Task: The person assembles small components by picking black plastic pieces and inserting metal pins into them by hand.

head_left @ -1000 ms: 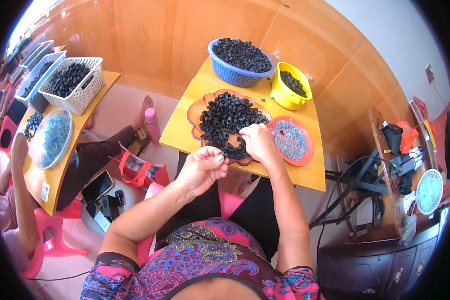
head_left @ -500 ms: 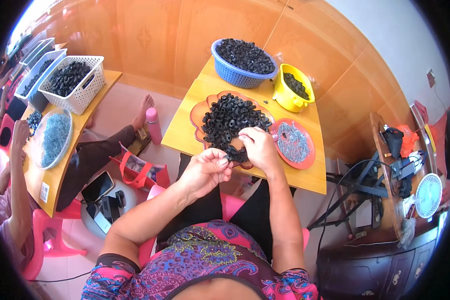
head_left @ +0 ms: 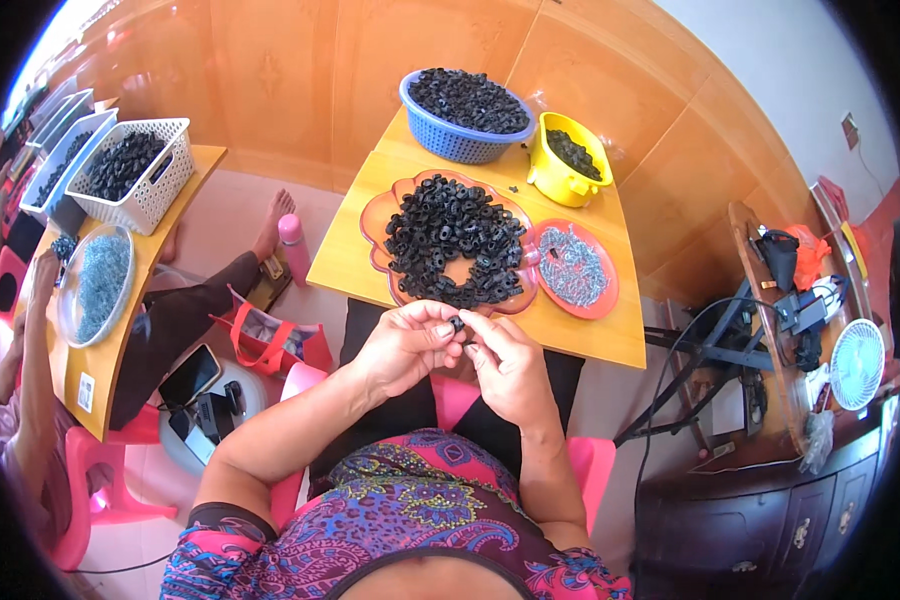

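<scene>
In front of the table's near edge my two hands meet, both closed. My left hand (head_left: 407,345) pinches a small black plastic part (head_left: 457,324) between thumb and fingertips. The fingertips of my right hand (head_left: 513,372) close on it from the other side and partly hide it. Just beyond lies a flower-shaped orange tray (head_left: 375,225) heaped with similar black parts (head_left: 450,225), with a bare patch near its front. To the tray's right, a round red plate (head_left: 602,300) holds many thin silvery metal pieces (head_left: 573,268).
A blue basket (head_left: 460,143) and a yellow tub (head_left: 568,185) of black parts stand at the table's (head_left: 342,262) back. At left, another person's arm (head_left: 38,330) reaches over a table with a white basket (head_left: 135,205). A pink bottle (head_left: 293,245) and red bag (head_left: 300,350) stand between the tables.
My right hand has drawn back from the tray toward me and joined my left at the small black part. The whole view has shifted slightly.
</scene>
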A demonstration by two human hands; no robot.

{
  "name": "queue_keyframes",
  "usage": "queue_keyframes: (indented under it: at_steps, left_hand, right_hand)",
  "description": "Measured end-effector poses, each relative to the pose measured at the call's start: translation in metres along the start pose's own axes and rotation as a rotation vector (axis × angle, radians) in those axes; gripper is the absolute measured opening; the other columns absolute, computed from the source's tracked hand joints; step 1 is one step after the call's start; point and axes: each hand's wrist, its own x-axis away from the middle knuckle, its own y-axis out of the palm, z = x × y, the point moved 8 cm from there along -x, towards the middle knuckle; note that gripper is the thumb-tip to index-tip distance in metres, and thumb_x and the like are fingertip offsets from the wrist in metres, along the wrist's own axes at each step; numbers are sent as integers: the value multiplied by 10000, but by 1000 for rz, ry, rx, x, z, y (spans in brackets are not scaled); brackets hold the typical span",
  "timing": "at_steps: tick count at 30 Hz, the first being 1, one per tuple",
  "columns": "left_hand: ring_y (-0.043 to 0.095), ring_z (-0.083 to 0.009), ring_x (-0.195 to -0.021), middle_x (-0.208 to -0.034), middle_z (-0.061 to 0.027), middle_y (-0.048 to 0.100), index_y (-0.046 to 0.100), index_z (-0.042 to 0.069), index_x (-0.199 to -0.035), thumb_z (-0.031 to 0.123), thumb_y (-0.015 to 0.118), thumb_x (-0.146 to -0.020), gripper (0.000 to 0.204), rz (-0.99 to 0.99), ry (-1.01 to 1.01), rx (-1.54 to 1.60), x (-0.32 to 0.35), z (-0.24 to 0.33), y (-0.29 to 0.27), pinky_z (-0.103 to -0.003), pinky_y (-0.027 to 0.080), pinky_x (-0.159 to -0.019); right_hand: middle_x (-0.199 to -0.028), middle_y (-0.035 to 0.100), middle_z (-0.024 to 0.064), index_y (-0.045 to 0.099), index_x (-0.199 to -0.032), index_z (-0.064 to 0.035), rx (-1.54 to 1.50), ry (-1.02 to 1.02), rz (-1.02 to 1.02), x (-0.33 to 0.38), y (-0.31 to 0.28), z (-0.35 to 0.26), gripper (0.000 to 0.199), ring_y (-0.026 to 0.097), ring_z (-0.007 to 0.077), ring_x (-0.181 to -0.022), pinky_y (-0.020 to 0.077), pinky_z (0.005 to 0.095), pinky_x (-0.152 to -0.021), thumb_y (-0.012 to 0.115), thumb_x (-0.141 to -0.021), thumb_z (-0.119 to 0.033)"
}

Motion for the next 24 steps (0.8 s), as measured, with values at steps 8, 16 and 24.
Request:
queue_keyframes:
  at_steps: [8, 16, 24]
  left_hand:
    - [650, -204, -774, -926, -140, 650, 582, 3, -1029, -16, 565, -888, 143, -51, 26, -18, -3, 6, 3, -306, 549, -704]
    - [666, -232, -784, -935, -157, 653, 579, 5, -1017, -12, 583, -875, 143, -91, -6, -149, 0, -4, 5, -331, 558, -690]
    - [656, -175, -737, -893, -126, 667, 597, -7, -985, 18, 601, -880, 108, -66, 15, -256, 3, -1, 8, -294, 548, -647]
  right_hand:
    - [-918, 632, 56, 638, -1052, 41, -228, 155, -47, 4, -24, 35, 205, 582, 108, -768, 463, 231, -674, 542, -873, 10]
    - [-824, 642, 59, 640, -976, 31, -756, 247, 71, 2, -14, 35, 123, 599, 102, -717, 498, 231, -652, 620, -870, -30]
    - [-819, 653, 43, 618, -955, 27, -602, 275, 30, 4, -5, 25, 90, 616, 83, -727, 495, 211, -649, 600, -867, 22]
